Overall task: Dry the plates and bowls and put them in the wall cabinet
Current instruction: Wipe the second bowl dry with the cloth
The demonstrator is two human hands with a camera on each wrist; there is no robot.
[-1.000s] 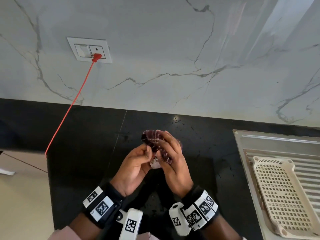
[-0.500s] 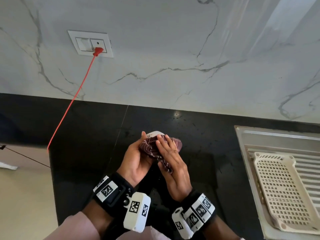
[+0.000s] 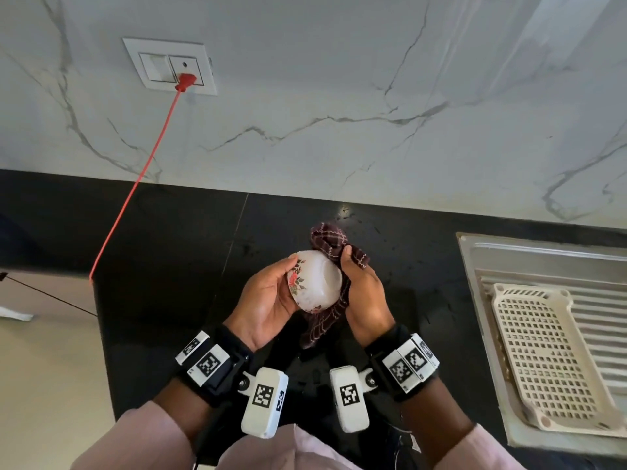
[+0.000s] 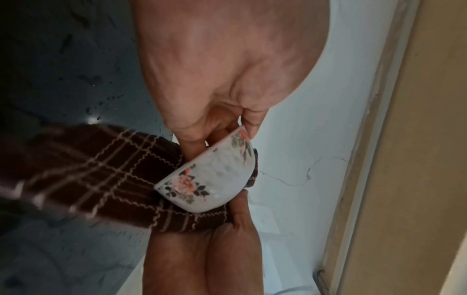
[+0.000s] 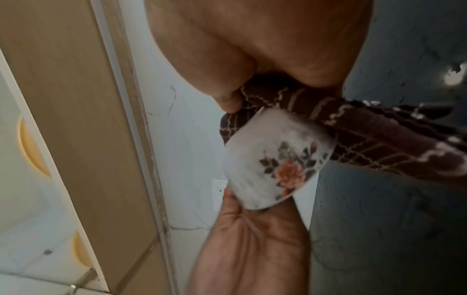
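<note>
A small white bowl (image 3: 315, 281) with pink roses is held over the black counter, its base turned toward me. My left hand (image 3: 268, 300) grips the bowl (image 4: 209, 179) at its rim, fingers inside and thumb outside. My right hand (image 3: 363, 293) holds a dark brown checked cloth (image 3: 334, 245) against the far side of the bowl (image 5: 275, 165). The cloth (image 4: 101, 173) wraps under the bowl and hangs down between my wrists. The same cloth (image 5: 379, 139) is bunched in my right palm.
A steel sink drainboard (image 3: 529, 266) with a cream perforated basket (image 3: 543, 351) lies at the right. A red cord (image 3: 135, 184) runs from a wall socket (image 3: 169, 67) down past the counter's left edge. The beige underside of a cabinet (image 5: 76, 99) shows above.
The bowl was wrapped in the cloth between both hands; now the hands have spread and the bowl's white outside is uncovered, with the cloth drawn to the right side.
</note>
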